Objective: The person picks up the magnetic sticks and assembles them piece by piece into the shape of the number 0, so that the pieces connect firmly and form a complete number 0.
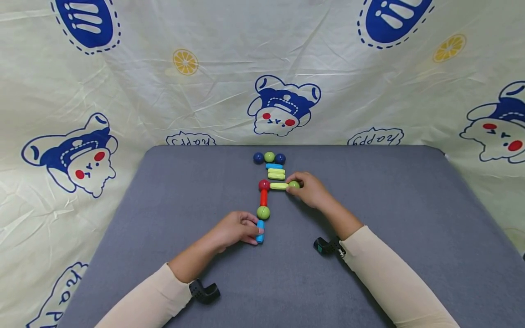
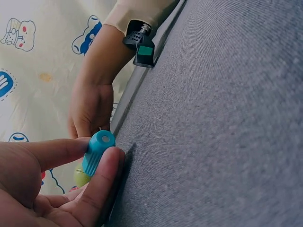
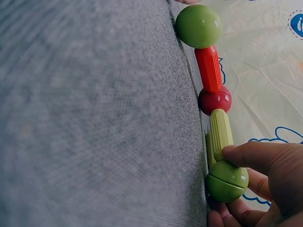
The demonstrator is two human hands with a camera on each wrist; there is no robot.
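Note:
Thumb and fingers of my left hand [image 1: 235, 230] pinch a blue ribbed rod [image 2: 98, 152]. Its far end lies just below a green ball [image 1: 263, 212]; whether they touch I cannot tell. From that ball a red rod [image 3: 208, 69] runs up to a red ball [image 3: 215, 100]. A yellow-green rod [image 3: 220, 132] joins the red ball on the right and ends at a second green ball [image 3: 227, 182]. My right hand [image 1: 310, 189] grips this second ball, with the thumb by the rod's end.
Behind the joined pieces lie two loose yellow-green rods [image 1: 276, 174] and a blue rod [image 1: 274, 166]. Farther back, two dark blue balls [image 1: 258, 158] flank a green ball [image 1: 269, 156] near the far edge of the grey table [image 1: 184, 182]. A printed cloth [image 1: 229, 59] hangs beyond.

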